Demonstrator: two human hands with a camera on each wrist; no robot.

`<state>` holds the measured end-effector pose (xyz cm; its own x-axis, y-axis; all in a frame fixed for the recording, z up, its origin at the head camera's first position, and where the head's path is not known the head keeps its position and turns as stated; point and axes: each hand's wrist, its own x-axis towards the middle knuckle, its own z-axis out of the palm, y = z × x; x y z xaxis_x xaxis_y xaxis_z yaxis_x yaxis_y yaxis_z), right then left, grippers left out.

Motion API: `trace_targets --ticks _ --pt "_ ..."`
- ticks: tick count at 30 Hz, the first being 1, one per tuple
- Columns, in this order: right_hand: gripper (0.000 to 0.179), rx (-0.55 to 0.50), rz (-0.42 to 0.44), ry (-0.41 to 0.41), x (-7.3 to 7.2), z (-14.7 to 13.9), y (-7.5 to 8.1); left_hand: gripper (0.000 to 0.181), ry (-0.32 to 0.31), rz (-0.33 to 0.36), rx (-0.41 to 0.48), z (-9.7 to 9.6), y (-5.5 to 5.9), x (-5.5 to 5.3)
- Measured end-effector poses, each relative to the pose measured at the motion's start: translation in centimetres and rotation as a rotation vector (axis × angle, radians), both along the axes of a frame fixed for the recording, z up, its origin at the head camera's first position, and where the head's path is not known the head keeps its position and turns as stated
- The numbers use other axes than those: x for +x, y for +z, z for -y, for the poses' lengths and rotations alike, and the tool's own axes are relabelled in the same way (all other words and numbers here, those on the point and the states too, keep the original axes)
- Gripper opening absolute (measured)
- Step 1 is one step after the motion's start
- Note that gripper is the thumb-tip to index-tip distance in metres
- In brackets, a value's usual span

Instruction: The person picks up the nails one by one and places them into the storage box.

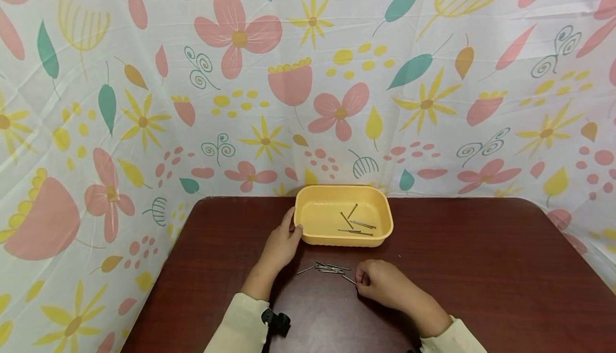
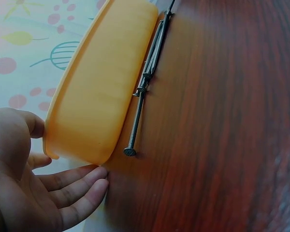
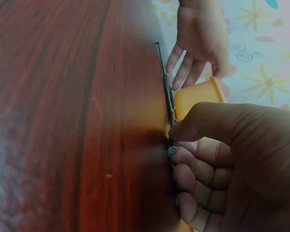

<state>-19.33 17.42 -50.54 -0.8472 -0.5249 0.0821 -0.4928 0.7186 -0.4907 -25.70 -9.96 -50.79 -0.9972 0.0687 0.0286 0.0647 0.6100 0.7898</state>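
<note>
A shallow yellow plastic tray [image 1: 344, 240] stands at the back of the table, with several steel nails [image 1: 358, 224] lying inside it. My left hand [image 1: 281, 243] grips its left end by the rim; the left wrist view shows the thumb at the rim and other fingers [image 2: 79, 193] stretched along the end. In front of the tray lies a small pile of nails [image 1: 331, 269]. At the pile's right side, my right hand [image 1: 387, 284] pinches one nail [image 1: 349, 279] between thumb and forefinger. Its checkered head [image 3: 172, 150] shows beside the fingertips.
The dark red-brown wooden table [image 1: 471, 267] has rounded back corners. A white cloth [image 1: 433, 128] printed with flowers and leaves hangs behind and to the left of it. A black strap with a small device [image 1: 276, 323] sits at the left wrist.
</note>
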Motion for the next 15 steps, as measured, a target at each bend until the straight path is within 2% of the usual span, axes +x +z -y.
trace_targets --ticks 9,15 --pt "0.017 0.003 -0.002 0.004 -0.03 -0.11 -0.03 0.061 0.003 0.020 0.008 -0.04 0.00 0.00" --pt "0.018 0.010 -0.018 0.010 -0.03 -0.16 -0.14 0.061 0.007 0.009 -0.001 -0.07 -0.02 0.01"
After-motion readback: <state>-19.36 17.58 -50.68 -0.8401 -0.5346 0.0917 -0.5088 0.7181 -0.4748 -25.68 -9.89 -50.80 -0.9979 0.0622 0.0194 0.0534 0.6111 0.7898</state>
